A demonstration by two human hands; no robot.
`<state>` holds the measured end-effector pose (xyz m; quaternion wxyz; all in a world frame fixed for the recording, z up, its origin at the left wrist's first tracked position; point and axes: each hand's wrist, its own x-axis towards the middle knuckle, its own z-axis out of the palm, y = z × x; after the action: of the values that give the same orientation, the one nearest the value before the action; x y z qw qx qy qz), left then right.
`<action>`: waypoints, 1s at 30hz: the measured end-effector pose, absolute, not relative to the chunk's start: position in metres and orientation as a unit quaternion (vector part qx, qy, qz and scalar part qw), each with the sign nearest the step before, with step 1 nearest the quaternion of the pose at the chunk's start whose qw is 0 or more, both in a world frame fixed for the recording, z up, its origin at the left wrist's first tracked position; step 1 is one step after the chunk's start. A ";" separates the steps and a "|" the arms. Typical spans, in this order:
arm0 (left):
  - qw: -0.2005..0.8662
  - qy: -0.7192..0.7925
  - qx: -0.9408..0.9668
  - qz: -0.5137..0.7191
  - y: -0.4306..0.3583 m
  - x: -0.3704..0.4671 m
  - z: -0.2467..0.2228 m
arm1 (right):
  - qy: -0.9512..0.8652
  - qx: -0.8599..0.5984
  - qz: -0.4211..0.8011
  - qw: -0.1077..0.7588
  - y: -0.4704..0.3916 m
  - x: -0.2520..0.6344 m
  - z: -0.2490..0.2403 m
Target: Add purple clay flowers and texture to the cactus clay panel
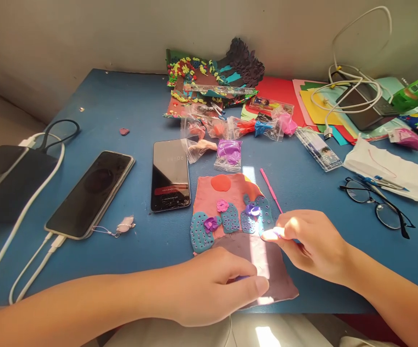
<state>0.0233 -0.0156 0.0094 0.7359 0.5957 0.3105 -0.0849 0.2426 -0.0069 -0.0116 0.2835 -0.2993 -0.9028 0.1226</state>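
A flat clay picture lies near the table's front edge, with a pink top, a red disc and a brown lower part. Dotted blue-green shapes stand across its middle, bearing pink and purple flowers. My left hand rests over the brown part, its fingers closed round a bit of purple, mostly hidden. At the picture's right side, my right hand is pinched near the rightmost blue-green shape, with a small purple piece at its fingertips. A pink stick lies just beyond that hand.
Two phones and a white cable are on the left. Bagged clay lies behind the picture. Glasses, white paper and a clear case sit at the right. Another clay work is at the back.
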 end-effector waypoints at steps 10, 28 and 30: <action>0.745 0.310 0.585 -0.079 -0.017 0.023 0.005 | -0.907 -0.298 -0.038 0.294 -0.001 0.242 -0.011; 0.741 0.300 0.595 -0.086 -0.014 0.025 0.010 | -0.933 -0.312 -0.015 0.178 -0.009 0.237 -0.018; 0.739 0.302 0.596 -0.088 -0.014 0.025 0.010 | -0.932 -0.315 -0.020 0.181 -0.008 0.237 -0.019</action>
<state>0.0253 -0.0139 0.0099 0.7391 0.5956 0.3021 -0.0880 0.2367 -0.0076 -0.0185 0.1809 -0.3147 -0.9316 -0.0201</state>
